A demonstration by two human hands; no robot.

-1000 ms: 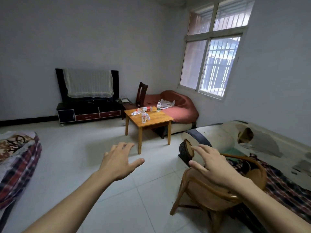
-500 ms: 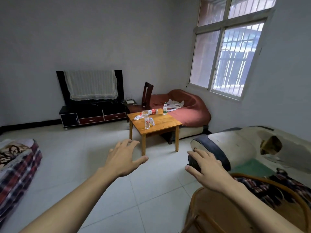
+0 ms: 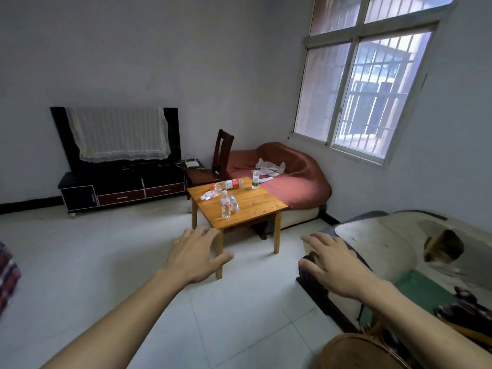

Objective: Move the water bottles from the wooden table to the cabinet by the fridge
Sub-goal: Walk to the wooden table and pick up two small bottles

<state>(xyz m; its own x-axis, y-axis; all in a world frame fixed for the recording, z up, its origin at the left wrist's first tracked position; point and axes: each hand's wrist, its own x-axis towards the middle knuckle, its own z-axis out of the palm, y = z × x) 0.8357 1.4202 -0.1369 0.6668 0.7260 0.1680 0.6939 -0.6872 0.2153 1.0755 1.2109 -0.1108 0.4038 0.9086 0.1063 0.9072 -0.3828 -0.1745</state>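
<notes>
While both hands, left (image 3: 195, 255) and right (image 3: 334, 265), float spread and holding nothing, clear plastic water bottles (image 3: 225, 208) sit on the square wooden counter (image 3: 255, 206), smooth white floor tiles (image 3: 106, 251) between.

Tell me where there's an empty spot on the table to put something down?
The wooden table is bare along its right side, from the upright green-label bottle down to the near right corner. The left half is crowded: two bottles lie near the far edge and two more cluster around the middle.
</notes>
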